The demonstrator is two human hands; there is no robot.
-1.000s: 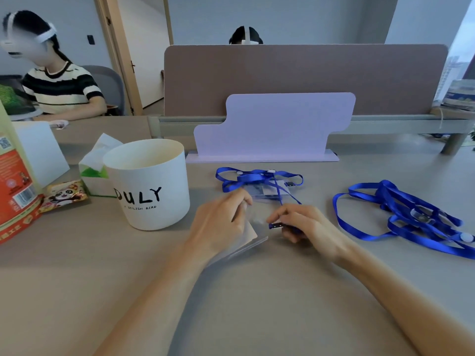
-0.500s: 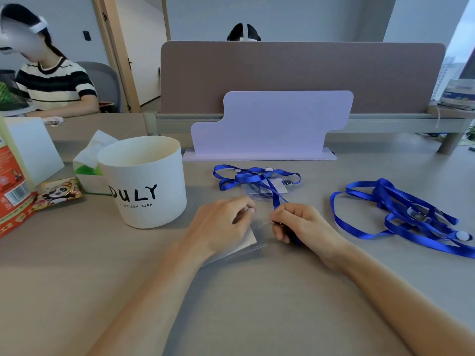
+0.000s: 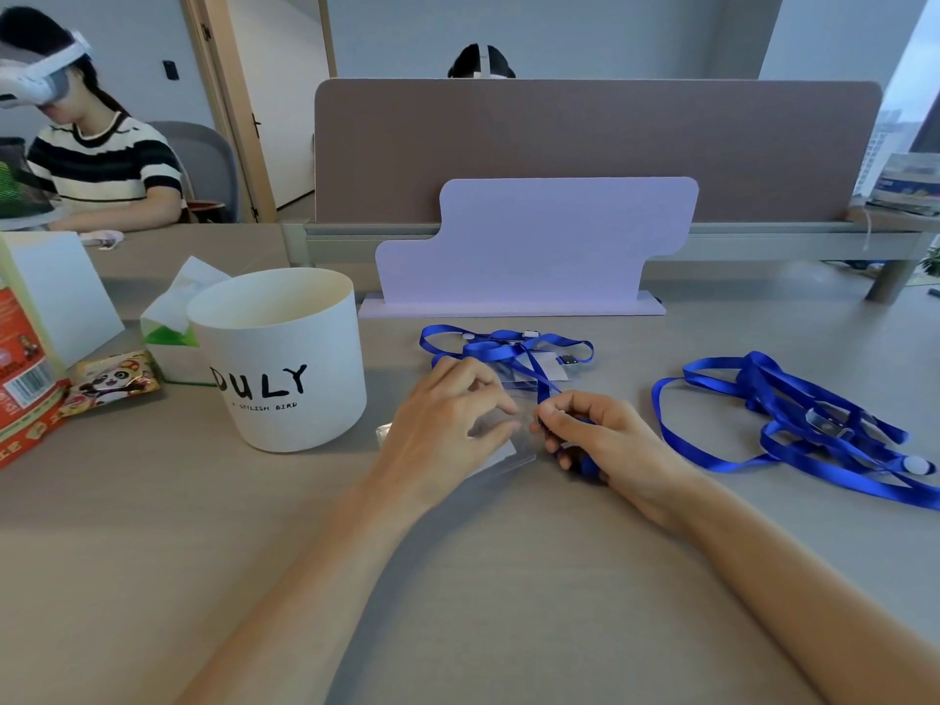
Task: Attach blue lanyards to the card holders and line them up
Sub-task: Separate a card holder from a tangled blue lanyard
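A clear card holder [image 3: 501, 457] lies on the desk under my left hand [image 3: 447, 424], whose curled fingers pinch its top edge. My right hand [image 3: 595, 432] pinches the clip end of a blue lanyard [image 3: 539, 381] right at that edge; the clip itself is hidden by my fingers. The strap runs back to a bunched loop lying over another clear card holder [image 3: 529, 371] with a clip on it. A tangled pile of spare blue lanyards [image 3: 793, 419] lies to the right.
A white bucket marked DULY [image 3: 285, 358] stands left of my hands, with a tissue box [image 3: 170, 328], a snack packet [image 3: 109, 381] and a red carton [image 3: 23, 368] beyond it. A lilac stand [image 3: 534, 246] and brown divider [image 3: 595, 145] close the back. Two people sit behind.
My hands have closed together: the right hand brought the lanyard clip up to the card holder's top edge, where the left fingers now pinch.
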